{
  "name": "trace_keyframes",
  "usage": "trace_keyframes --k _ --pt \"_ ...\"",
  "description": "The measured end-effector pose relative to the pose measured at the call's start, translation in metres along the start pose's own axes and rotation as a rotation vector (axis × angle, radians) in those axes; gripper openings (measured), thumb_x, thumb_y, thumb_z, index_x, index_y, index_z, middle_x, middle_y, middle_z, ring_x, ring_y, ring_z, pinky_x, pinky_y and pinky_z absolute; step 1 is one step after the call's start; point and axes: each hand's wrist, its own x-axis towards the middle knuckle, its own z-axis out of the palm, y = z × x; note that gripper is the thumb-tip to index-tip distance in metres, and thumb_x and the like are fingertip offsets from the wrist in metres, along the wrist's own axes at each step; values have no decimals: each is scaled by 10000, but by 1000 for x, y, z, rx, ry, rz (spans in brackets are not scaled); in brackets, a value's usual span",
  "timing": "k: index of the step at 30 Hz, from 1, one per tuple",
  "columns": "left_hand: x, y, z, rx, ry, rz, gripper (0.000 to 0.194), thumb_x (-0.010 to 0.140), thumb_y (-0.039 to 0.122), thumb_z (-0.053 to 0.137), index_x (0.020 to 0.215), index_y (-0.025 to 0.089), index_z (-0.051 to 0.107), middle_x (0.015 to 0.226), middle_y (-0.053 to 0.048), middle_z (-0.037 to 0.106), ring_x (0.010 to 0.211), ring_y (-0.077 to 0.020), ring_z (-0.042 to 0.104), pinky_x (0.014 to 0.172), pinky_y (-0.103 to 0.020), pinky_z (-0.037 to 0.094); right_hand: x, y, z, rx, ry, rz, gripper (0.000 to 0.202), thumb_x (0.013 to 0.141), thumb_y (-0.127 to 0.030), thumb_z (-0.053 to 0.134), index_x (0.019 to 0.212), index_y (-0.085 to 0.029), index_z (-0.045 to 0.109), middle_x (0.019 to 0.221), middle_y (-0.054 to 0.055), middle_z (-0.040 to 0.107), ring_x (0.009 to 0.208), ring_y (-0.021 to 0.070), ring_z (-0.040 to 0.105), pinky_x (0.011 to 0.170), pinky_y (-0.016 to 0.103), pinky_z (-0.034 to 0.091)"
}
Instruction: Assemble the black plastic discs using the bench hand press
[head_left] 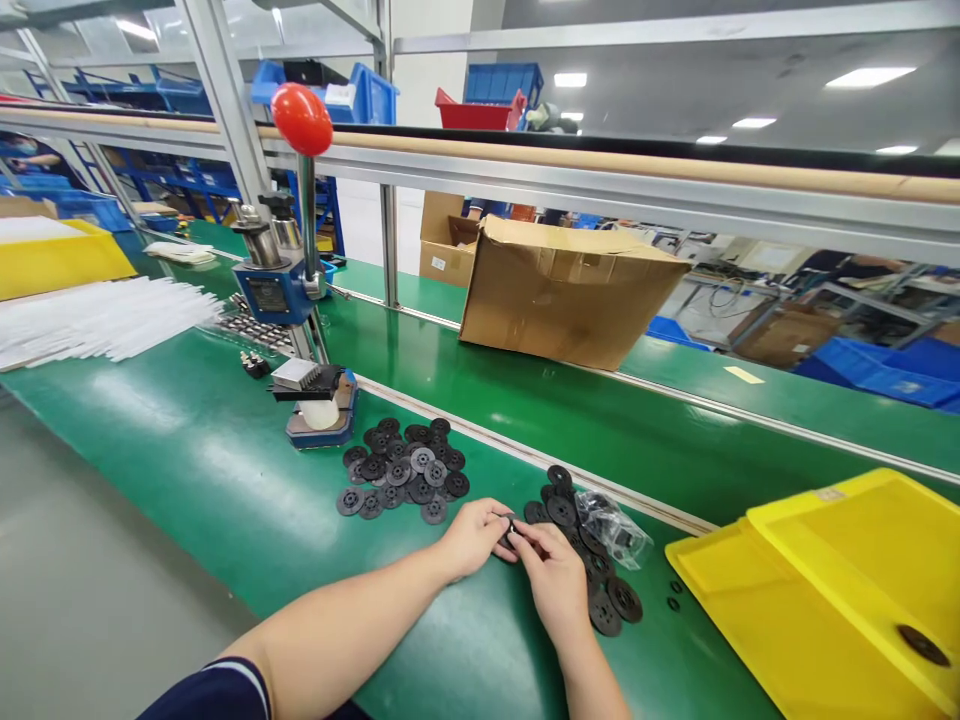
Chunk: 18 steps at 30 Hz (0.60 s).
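Note:
My left hand (474, 538) and my right hand (553, 572) meet over the green bench. Between their fingertips they hold one black disc (509, 533), partly covered by the fingers. To the left of my hands lies a loose pile of black discs (405, 468), each with a holed centre. A second pile of black discs (592, 560) spreads just right of my right hand. A clear plastic bag (616, 528) rests against that second pile. Several small black rings (674, 604) lie farther right.
A hand press (270, 295) with a red knob (302, 118) stands at the back left. Yellow trays (840, 590) lie at the right. A cardboard box (566, 295) sits behind the metal rail. White strips (112, 315) cover the far left of the green bench (300, 540).

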Motion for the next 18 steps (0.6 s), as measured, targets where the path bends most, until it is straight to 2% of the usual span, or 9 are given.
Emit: trace_keyframes --k 6,12,15,18 --pt "-4 8 -1 -45 -14 -47 528 662 508 766 920 81 596 786 -69 673 670 -165 672 682 -363 586 -1 7 2 -15 12 -29 228 783 -397 661 876 -221 773 780 46 620 668 161 559 625 289 449" --pt "-8 11 -2 16 -55 -64 464 660 387 808 933 99 568 799 -68 695 703 -168 691 677 -315 581 -4 3 5 -31 36 -28 190 770 -340 665 897 -238 762 736 14 603 590 127 518 580 257 445" --pt "-8 14 -1 65 -9 -35 430 692 399 773 922 111 552 753 -49 683 658 -168 692 640 -301 574 -1 2 -9 -41 85 -13 244 729 -370 698 919 -226 749 766 16 633 611 134 556 603 254 476" --pt "-5 24 -8 207 92 112 380 761 420 691 956 129 543 744 -37 667 650 -184 699 600 -290 561 5 8 -40 -91 284 74 327 791 -459 616 931 -182 716 820 57 673 684 171 607 660 282 497"
